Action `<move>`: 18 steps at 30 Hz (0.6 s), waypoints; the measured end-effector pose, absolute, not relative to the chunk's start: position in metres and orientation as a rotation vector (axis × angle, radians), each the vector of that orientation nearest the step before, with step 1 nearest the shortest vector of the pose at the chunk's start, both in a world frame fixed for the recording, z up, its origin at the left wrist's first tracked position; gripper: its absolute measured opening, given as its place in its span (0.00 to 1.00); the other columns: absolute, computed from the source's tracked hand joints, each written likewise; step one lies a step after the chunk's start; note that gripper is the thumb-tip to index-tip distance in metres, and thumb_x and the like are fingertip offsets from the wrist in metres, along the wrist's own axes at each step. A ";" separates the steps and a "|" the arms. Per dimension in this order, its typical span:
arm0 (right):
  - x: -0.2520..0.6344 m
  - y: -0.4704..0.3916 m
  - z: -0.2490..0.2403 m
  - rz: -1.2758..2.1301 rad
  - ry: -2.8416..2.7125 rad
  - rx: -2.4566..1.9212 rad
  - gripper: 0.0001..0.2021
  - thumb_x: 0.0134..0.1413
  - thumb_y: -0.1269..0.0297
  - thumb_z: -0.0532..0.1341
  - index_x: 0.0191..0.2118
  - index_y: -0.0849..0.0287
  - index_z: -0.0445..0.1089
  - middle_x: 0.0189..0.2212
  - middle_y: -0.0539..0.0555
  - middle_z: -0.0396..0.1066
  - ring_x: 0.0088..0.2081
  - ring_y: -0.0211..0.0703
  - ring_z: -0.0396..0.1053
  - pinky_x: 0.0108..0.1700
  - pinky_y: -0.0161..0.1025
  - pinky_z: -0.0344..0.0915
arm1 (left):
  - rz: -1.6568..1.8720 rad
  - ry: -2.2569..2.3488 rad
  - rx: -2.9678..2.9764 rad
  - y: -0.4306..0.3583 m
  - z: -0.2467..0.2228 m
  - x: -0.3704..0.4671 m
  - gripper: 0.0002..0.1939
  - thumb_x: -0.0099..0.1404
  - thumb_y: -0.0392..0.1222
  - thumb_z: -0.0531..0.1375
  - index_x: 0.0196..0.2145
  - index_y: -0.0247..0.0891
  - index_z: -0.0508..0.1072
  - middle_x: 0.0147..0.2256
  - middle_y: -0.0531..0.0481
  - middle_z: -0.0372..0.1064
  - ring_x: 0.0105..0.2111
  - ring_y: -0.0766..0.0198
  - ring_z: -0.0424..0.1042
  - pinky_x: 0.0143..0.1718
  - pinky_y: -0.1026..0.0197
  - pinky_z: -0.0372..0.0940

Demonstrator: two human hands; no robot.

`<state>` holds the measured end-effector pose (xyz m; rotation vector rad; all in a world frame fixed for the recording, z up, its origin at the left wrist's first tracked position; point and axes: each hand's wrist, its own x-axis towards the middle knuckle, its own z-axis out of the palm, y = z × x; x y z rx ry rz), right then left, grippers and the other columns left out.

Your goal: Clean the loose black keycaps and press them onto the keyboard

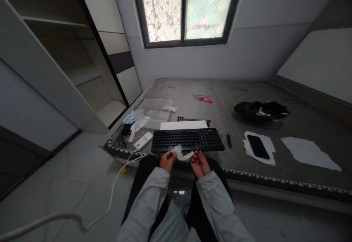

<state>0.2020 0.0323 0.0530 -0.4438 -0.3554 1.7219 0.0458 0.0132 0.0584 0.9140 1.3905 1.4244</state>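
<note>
A crumpled white tissue (182, 154) stretches between my two hands, over the front edge of a black keyboard (189, 139). My left hand (167, 162) pinches its left end. My right hand (201, 165) has its fingers closed at the tissue's right end. A small dark piece (198, 149) shows at the right fingertips; it may be a keycap, but it is too small to be sure. Behind the keyboard lies a flat white sheet or board (183, 125), with rows of loose black keycaps (192, 119) past it.
To the left are a white power bank (143, 141) with a cable and a clear plastic box (156, 109). On the right lie a dark stick-like object (229, 141), a black phone (257, 146) on paper, another paper sheet (310, 153) and a black cap (261, 112). A red packet (205, 99) sits farther back.
</note>
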 end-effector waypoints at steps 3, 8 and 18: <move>0.202 0.032 0.055 1.725 -0.356 -0.461 0.10 0.40 0.61 0.65 0.32 0.54 0.67 0.24 0.45 0.62 0.22 0.29 0.56 0.22 0.29 0.57 | 1.417 1.390 0.935 0.014 0.052 0.044 0.18 0.45 0.44 0.63 0.34 0.32 0.74 0.31 0.47 0.74 0.34 0.59 0.71 0.37 0.62 0.62; 0.203 0.029 0.058 1.767 -0.378 -0.410 0.09 0.42 0.63 0.63 0.33 0.54 0.67 0.23 0.44 0.64 0.22 0.27 0.57 0.23 0.28 0.58 | 1.391 1.407 0.988 0.015 0.044 0.040 0.19 0.47 0.46 0.62 0.35 0.32 0.74 0.31 0.47 0.74 0.33 0.59 0.70 0.36 0.62 0.62; 0.203 0.027 0.055 1.820 -0.385 -0.430 0.10 0.42 0.66 0.63 0.34 0.53 0.66 0.25 0.43 0.67 0.23 0.27 0.61 0.24 0.27 0.60 | 1.399 1.380 1.021 0.017 0.038 0.040 0.20 0.48 0.48 0.61 0.37 0.32 0.73 0.33 0.45 0.73 0.35 0.58 0.70 0.37 0.61 0.62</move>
